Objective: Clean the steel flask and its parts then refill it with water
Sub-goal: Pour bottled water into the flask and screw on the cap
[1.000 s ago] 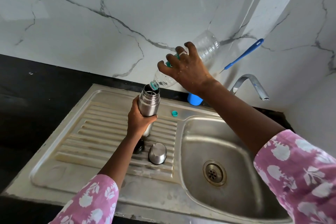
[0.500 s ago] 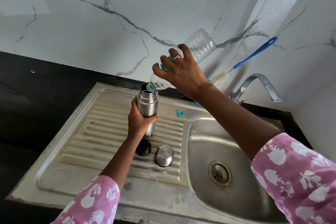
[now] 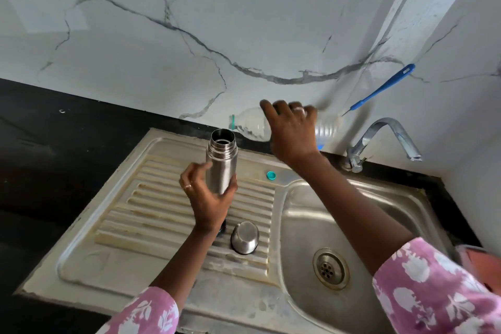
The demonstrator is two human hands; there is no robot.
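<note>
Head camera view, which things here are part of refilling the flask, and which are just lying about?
In use:
steel flask, held by left hand
plastic bottle, held by right hand
steel cup
teal bottle cap

Lying about:
blue brush
tap
sink drain

One open-mouthed cylindrical steel flask [image 3: 221,163] showing. One clear ribbed plastic bottle [image 3: 250,126]. One small teal round plastic cap [image 3: 271,175]. One upturned steel cup lid [image 3: 244,237]. One black stopper [image 3: 222,228], mostly hiding. One blue-handled brush [image 3: 383,88]. One curved chrome tap [image 3: 385,138]. One steel sink with ribbed drainboard [image 3: 151,206]. Two hands showing: left hand [image 3: 207,198], right hand [image 3: 291,130].
</note>
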